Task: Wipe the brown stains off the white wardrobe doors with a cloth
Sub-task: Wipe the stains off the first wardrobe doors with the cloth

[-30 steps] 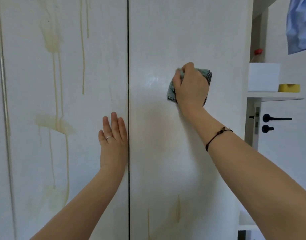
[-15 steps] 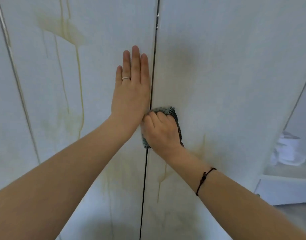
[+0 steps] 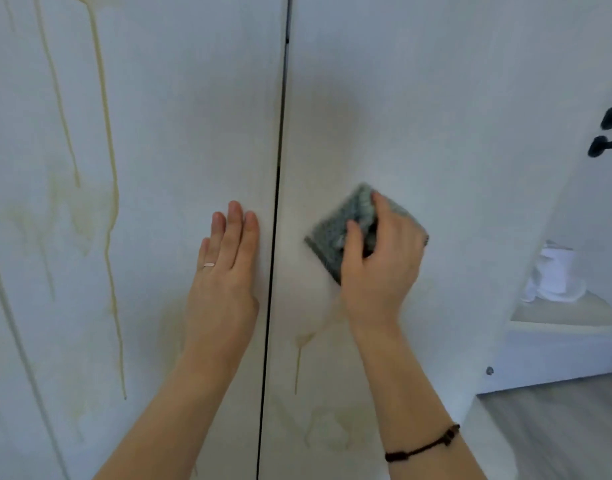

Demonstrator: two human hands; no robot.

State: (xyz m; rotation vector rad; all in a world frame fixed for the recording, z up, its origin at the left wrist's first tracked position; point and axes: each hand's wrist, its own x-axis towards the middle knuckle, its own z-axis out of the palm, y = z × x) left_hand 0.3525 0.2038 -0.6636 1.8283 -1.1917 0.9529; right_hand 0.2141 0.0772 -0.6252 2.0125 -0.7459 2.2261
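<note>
Now, on the far left, long brown streaks [image 3: 107, 140] run down the left door [image 3: 180, 98], and none of them looks wiped yet. Next to them the left hand [image 3: 225, 271] lies flat on this door, fingers straight and together, just beside the dark gap [image 3: 278, 202] between the doors; I think it steadies the body. Right of the gap, the right hand [image 3: 380, 268] grips the grey-green cloth [image 3: 328, 237] with curled fingers and seems to hold it against the right door [image 3: 470, 98], though the cloth is blurred. Just below the cloth a thin brown drip [image 3: 299, 358] goes down, with a pale ring lower. To do this step well, the cloth should follow the drip downward with firm, even pressure, in overlapping strokes, and be turned to a clean side so the brown does not smear. Far right, two black handles [image 3: 609, 133] are well apart from the work.
</note>
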